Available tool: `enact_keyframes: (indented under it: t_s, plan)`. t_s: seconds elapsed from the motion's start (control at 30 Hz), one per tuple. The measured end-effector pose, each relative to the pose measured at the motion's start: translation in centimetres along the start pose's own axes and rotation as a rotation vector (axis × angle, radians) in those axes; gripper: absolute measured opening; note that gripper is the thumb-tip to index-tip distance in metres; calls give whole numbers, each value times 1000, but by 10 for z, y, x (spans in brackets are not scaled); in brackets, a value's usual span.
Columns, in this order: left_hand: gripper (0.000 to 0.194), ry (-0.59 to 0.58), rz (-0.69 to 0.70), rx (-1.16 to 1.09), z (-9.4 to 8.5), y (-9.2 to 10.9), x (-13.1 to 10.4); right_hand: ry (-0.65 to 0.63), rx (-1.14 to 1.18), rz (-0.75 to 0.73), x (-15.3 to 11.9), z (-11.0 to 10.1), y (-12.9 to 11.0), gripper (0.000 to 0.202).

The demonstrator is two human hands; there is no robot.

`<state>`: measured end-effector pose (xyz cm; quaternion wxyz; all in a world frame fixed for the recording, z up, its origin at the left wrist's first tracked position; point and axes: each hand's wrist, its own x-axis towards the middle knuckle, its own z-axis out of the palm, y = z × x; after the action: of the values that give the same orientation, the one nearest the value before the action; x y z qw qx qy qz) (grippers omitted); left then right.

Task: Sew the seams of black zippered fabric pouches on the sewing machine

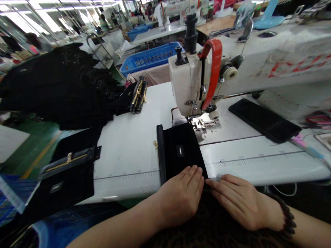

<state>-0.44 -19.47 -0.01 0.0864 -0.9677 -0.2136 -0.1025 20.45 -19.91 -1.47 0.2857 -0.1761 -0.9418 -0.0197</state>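
White tabletop, bearing: one black fabric piece, six o'clock from the sewing machine; my left hand flat upon it, unclenched; my right hand, fingers extended, at its five-o'clock corner.

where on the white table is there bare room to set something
Tabletop is bare between zippered piece and pouch, nearer than the zipper bundle. A narrower strip lies right of the pouch, nearer than the phone. Crowded: around presser foot, left hand, right hand.
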Motion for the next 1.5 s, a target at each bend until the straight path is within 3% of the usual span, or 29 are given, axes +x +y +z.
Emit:
enact_keyframes:
  t_s: [0.43, 0.9, 1.1, 1.23, 1.5]
  plan:
    - [33, -2, -14, 16, 9, -25, 7, -60, -26, 71, 12, 1, 18, 33]
    - [33, -54, -7, 17, 20, -69, 17, -257, -66, 108, 39, -1, 53, 36]
    - [31, -43, 14, 43, 28, -86, 22, -344, -66, 110, 44, 4, 70, 26]
    - [31, -122, 16, 67, 31, -97, 27, -441, -50, 126, 49, 8, 84, 19]
    - [31, -192, 15, 51, 34, -119, 36, -358, -19, 181, 56, 19, 106, 21]
